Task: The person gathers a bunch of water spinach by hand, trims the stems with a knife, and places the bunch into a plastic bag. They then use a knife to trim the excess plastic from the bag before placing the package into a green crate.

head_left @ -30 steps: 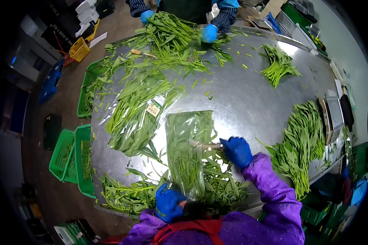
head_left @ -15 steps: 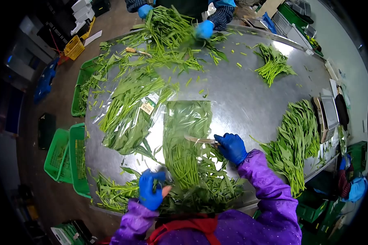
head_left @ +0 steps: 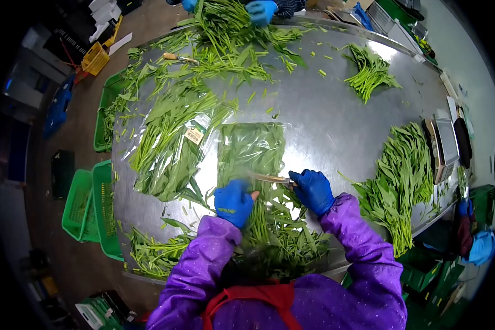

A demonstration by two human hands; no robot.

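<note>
My right hand, in a blue glove, is closed around a small knife, its blade pointing left over a clear plastic bag of leafy greens. At the bag's lower left lies my left hand, gloved in blue with the thumb bare. Its thumb stands apart from the fingers, whose tips are blurred against the bag. Green stems run out from the bag's near end toward me. Loose leaves and trimmings lie along the near edge, under and around the stems.
Filled clear bags with a label lie to the left. Loose greens are piled beside a scale at right, with a small bunch farther back. Across the metal table, a co-worker's gloved hand handles greens near another knife. Green crates stand left.
My left hand has moved up and right from the near edge onto the bag. My right hand still holds the knife in nearly the same place. The view has shifted slightly.
</note>
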